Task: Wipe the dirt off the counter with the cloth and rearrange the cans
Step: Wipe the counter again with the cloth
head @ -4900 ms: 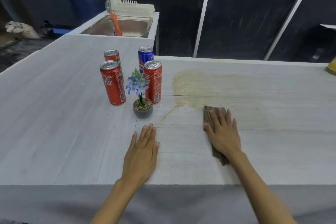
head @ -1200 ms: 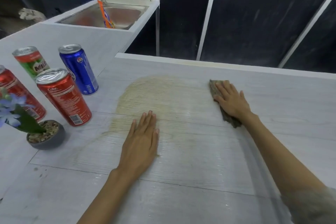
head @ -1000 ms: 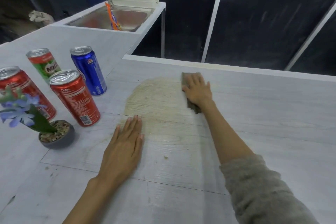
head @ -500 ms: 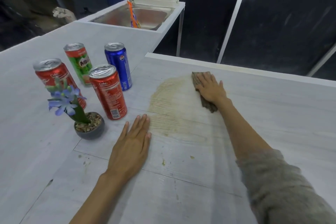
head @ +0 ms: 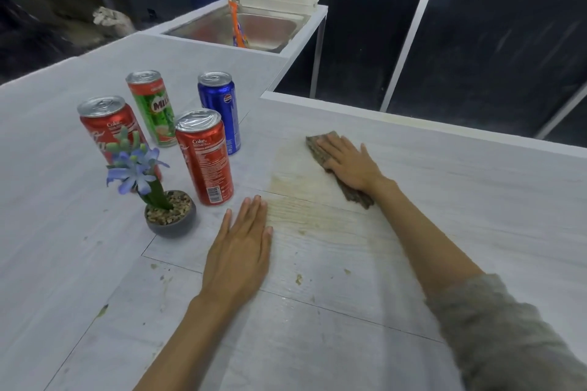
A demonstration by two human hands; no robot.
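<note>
My right hand (head: 349, 163) lies flat with straight fingers on a brown cloth (head: 355, 195), pressing it onto the pale counter (head: 460, 200) at the far edge of a yellowish dirt stain (head: 305, 197). My left hand (head: 241, 247) rests flat on the counter just left of the stain. Left of the stain stand several cans: a red Coke can (head: 205, 157) nearest, a blue Pepsi can (head: 220, 108) behind it, a green Milo can (head: 152, 106) and a second red Coke can (head: 103, 127), partly hidden by the flower.
A small grey pot with a blue flower (head: 168, 216) stands in front of the cans, close to my left hand. A steel sink (head: 254, 27) with a white rack sits at the back. Small crumbs of dirt (head: 298, 278) dot the near counter.
My right hand has slid the cloth from the right side of the stain towards its far left part. The stain looks paler. My left hand stays flat on the counter.
</note>
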